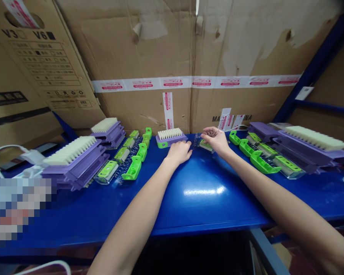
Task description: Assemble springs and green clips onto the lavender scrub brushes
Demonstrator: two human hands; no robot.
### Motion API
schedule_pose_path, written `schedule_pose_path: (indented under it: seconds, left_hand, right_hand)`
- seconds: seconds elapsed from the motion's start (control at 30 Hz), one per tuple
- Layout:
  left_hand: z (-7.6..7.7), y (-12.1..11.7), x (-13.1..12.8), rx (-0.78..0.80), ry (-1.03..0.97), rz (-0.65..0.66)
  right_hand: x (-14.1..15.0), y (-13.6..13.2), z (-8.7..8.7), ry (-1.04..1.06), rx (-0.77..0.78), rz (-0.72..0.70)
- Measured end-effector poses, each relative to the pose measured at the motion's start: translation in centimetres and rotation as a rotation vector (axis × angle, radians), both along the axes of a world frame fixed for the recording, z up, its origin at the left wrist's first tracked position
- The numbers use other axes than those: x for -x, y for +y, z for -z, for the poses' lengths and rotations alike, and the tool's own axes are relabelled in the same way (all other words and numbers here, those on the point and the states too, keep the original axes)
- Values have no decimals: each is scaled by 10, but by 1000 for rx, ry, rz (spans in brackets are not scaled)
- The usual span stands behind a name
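Observation:
My left hand [179, 152] lies low on the table against the near side of a purple brush [176, 139], its thumb stretched apart from the fingers. Cream bristles on the brush point up, and a green piece sits at its left end. My right hand [216, 141] is raised a little to the right, with thumb and fingers closed on a thin metal coil spring [213, 132]. Just under that hand is a green-topped clear part [205, 145], partly hidden by the fingers. More loose springs [197, 140] lie between my two hands.
Purple brush bodies with bristles are stacked at left [71, 162] and right [315, 141]. Rows of green brackets [133, 168], green-topped clear boxes [106, 171] and springs line both sides. A white charger with cable [33, 156] is at far left. Cardboard [137, 46] walls the back.

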State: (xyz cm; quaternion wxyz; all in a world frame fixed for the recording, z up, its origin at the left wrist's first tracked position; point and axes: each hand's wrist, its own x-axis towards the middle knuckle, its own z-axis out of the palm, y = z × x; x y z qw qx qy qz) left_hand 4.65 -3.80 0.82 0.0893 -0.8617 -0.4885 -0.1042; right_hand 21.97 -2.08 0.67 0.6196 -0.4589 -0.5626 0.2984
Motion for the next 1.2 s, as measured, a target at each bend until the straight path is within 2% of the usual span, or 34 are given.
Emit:
schedule_pose_path:
  seconds: [0.27,0.47,0.77,1.03,1.2]
  left_hand:
    - [1,-2,-3,3,-9,114]
    - [1,-4,-8,20,40,16]
    - [2,-3,-8,39,40,1]
    - [1,1,-2,22,12,-26]
    - [-2,6,9,-43,-99,-125]
  right_hand:
    - [-2,1,0,-28,-19,62]
    - [-3,2,1,-30,-15,61]
    - [-3,4,2,-36,-28,77]
    - [-2,-4,-5,-100,-22,160]
    - [2,-11,-11,-45,39,71]
